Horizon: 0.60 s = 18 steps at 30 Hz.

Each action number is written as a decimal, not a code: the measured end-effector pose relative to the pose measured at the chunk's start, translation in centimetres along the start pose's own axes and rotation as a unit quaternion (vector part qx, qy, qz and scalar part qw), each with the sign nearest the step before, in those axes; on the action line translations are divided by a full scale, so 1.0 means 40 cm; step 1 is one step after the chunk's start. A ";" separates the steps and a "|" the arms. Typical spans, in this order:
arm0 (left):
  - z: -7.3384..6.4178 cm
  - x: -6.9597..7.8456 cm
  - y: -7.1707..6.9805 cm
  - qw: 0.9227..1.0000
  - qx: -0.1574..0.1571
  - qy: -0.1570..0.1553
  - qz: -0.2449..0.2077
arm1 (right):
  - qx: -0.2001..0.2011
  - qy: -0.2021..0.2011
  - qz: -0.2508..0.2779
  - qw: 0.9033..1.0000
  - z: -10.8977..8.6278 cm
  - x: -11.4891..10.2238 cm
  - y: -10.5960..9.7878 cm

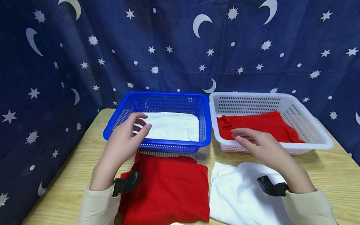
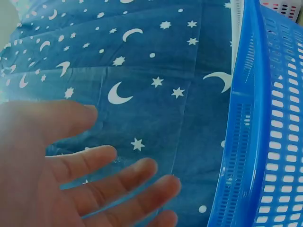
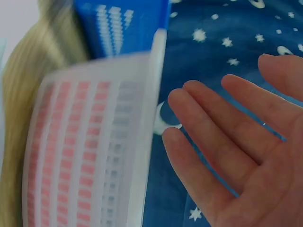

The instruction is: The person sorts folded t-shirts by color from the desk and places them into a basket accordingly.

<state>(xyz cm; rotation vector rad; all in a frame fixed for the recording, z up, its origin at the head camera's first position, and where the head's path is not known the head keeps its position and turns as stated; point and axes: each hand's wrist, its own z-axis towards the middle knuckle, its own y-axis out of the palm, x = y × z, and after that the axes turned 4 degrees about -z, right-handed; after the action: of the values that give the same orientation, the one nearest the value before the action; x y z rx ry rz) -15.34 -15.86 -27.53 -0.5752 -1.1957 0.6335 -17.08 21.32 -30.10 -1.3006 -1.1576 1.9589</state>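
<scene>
My left hand [image 1: 127,136] hovers at the front left of a blue basket [image 1: 171,147], its fingers loosely bent with nothing between them. Inside that basket lies a folded white cloth [image 1: 174,126]. Over the front rim of a white basket [image 1: 317,141] is my right hand [image 1: 266,148], empty and relaxed, fingers pointing left. A red cloth [image 1: 260,123] fills much of the white basket's floor. On the table in front of the blue basket, a folded red cloth [image 1: 168,192] is spread flat. Beside it lies a folded white cloth [image 1: 242,200], partly covered by my right forearm in the head view.
The two baskets stand side by side at the back of the wooden table [image 1: 341,179]. A dark blue curtain [image 1: 172,38] with moons and stars hangs behind and along the left. Each wrist carries a black strap mount [image 1: 126,183].
</scene>
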 end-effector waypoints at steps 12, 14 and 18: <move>-0.019 -0.034 -0.010 0.997 -0.041 -0.027 0.051 | 0.003 -0.008 0.115 0.993 -0.007 -0.036 0.049; -0.018 -0.048 -0.018 0.996 -0.054 -0.032 0.061 | -0.004 -0.008 0.129 0.992 -0.004 -0.036 0.056; -0.016 -0.078 -0.036 0.988 -0.119 -0.059 0.082 | -0.026 -0.017 0.146 0.989 0.007 -0.042 0.072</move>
<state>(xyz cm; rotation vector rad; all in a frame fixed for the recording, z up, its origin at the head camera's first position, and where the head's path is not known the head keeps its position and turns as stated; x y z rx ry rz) -15.28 -19.13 -28.75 -0.8532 -1.3553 0.6751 -16.54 18.46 -31.73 -1.5427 -1.0903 2.1778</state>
